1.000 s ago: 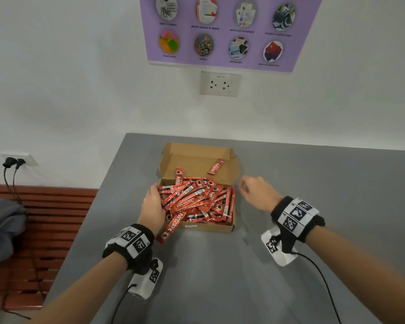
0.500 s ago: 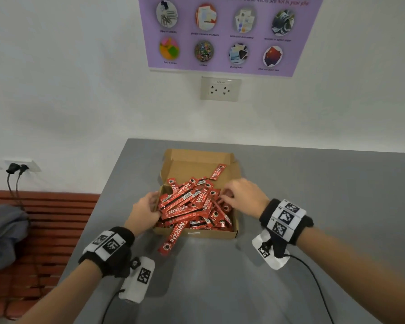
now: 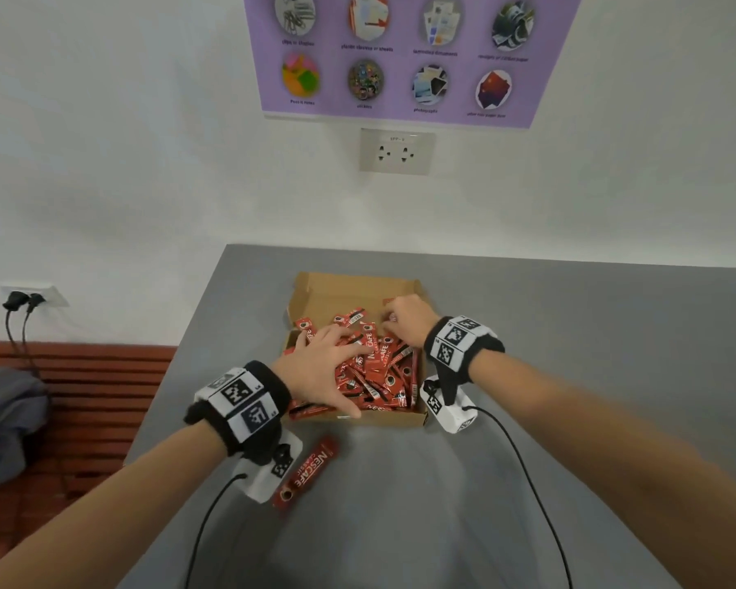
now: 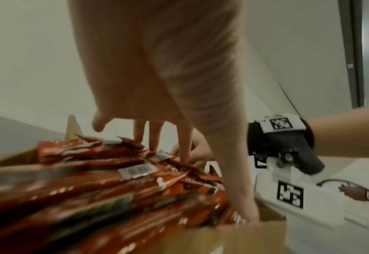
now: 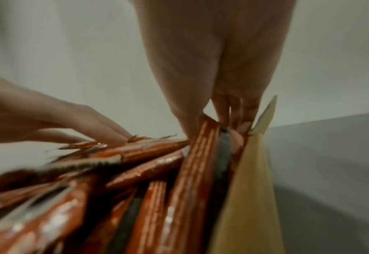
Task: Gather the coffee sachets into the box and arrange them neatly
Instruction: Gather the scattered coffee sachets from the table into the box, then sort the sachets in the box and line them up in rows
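Observation:
An open cardboard box (image 3: 358,284) sits on the grey table (image 3: 591,376), heaped with red coffee sachets (image 3: 385,367) lying at mixed angles. My left hand (image 3: 319,367) lies spread on the left of the heap with straight fingers, its thumb at the front wall (image 4: 222,238). At the box's far right corner, my right hand (image 3: 406,316) curls its fingers down. In the right wrist view its thumb and fingers pinch the end of a coffee sachet (image 5: 207,130) beside the box wall (image 5: 250,189). One loose sachet (image 3: 309,469) lies on the table in front of the box.
A red slatted bench (image 3: 94,397) with a grey cloth (image 3: 5,418) stands left of the table, below its edge. The wall with a socket (image 3: 397,150) and a purple poster (image 3: 400,57) rises behind the table. Thin cables trail from both wrists.
My left hand moved from the box's left side onto the heap. My right hand reached to the far right corner. The sachet hanging over the front edge now lies on the table.

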`<state>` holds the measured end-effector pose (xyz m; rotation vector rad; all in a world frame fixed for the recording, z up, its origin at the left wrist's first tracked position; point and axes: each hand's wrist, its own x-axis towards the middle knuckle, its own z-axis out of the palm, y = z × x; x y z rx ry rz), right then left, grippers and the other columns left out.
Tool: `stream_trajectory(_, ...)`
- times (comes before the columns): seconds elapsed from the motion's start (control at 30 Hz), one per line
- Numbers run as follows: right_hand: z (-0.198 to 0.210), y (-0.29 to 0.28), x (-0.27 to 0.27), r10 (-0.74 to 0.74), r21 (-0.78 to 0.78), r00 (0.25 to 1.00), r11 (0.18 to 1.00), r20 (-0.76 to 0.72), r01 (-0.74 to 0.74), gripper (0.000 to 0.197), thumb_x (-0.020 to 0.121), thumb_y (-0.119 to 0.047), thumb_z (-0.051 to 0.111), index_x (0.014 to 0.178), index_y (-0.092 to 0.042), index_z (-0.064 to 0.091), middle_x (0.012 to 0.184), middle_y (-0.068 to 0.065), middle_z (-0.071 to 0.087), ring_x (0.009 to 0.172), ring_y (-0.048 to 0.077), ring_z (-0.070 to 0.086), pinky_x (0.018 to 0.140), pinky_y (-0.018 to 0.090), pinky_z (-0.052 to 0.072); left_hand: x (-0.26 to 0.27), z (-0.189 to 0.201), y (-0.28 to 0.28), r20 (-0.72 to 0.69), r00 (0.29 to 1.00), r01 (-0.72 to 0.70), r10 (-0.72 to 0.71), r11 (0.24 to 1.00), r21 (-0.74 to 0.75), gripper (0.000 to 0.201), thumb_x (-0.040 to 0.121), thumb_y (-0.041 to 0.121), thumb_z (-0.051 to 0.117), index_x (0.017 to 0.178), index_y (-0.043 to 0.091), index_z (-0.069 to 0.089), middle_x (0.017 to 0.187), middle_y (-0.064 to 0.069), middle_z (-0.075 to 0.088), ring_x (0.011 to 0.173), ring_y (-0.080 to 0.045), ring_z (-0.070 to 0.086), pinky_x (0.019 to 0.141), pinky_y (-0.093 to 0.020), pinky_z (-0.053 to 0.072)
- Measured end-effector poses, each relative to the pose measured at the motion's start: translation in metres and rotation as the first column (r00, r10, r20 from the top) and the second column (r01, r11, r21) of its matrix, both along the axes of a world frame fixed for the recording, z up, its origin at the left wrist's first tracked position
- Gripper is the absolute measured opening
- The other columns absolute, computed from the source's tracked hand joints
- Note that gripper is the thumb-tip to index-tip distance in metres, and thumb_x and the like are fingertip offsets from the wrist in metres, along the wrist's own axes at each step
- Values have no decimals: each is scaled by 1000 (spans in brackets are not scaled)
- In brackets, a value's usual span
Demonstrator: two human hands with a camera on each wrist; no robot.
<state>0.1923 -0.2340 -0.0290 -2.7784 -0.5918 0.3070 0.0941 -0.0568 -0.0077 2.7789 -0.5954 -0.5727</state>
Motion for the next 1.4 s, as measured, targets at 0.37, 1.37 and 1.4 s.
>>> stream_trajectory(0.37,35,-7,-12,-91,215,982,975,164,54,14,84,-4,62,94,0,72,91,12,70,77,20,65,74,31,56,-42,0,27,377,913,6,153,921,-389,21,86,35,53,91,17,63,92,9,53,82,4,47,76,-18,41)
stream_trajectory(1.37,0,-50,-83,-155,223,983,959,-96,173,43,87,-14,63,124,-7,41,75,-13,46,65,2,49,54,10,37,-79,-44,-10,124,975,105,-186,870,482,47,94,10,49,136,5,30,131,-17,50,114,-32,54,93,-42,49)
stream_trajectory(1.4,-1,-50,-84,-158,222,983,959,-92,175,43,87,-14,62,125,-7,41,77,-11,48,67,5,51,56,12,39,-78,-45,-11,118,976,108,-184,874,474,46,94,9,49,136,5,32,131,-16,49,115,-31,53,94,-40,49)
